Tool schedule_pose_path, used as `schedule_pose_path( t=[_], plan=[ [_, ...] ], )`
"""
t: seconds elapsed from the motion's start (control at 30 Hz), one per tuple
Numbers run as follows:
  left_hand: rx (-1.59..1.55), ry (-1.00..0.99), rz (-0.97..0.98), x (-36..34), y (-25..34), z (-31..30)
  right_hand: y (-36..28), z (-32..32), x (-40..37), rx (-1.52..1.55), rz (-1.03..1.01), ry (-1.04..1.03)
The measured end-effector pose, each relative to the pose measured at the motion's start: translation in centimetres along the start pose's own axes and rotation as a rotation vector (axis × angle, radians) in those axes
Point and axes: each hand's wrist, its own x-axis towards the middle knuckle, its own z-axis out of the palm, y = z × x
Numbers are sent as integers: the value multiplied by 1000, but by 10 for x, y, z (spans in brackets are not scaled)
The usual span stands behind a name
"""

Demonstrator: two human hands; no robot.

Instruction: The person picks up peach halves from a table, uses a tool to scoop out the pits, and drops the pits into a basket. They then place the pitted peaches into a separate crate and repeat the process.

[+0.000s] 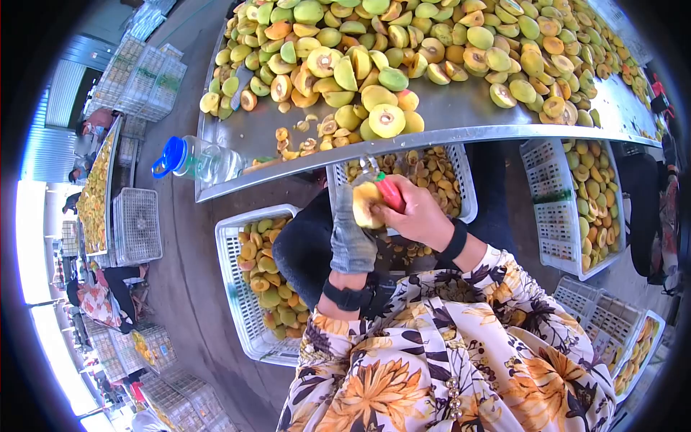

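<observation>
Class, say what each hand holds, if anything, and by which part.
The gloved left hand holds a yellow fruit by its side; the right hand grips a tool by its red handle.

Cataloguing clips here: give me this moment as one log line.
left hand: gloved, holding fruit piece | right hand: gripping red-handled tool close by | table: piled cut fruit

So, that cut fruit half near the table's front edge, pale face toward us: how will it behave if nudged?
The fruit half may rock, since its back looks rounded. The bare cut flesh is probably slippery. It sits crowded by neighbouring fruit, so a push could set those rolling, perhaps toward the metal table edge.
</observation>
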Motion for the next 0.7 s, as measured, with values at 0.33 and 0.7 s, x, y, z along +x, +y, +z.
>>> schedule_pose_path(
  t=[0.33, 0.7],
  plan=[
    [-97, 123, -155, 22, -16, -23, -5, -4, -30, -262, 60, 89],
    [-39, 186, -125, 14, -7, -4, 1, -9, -27, -253, 63, 99]
  ],
)
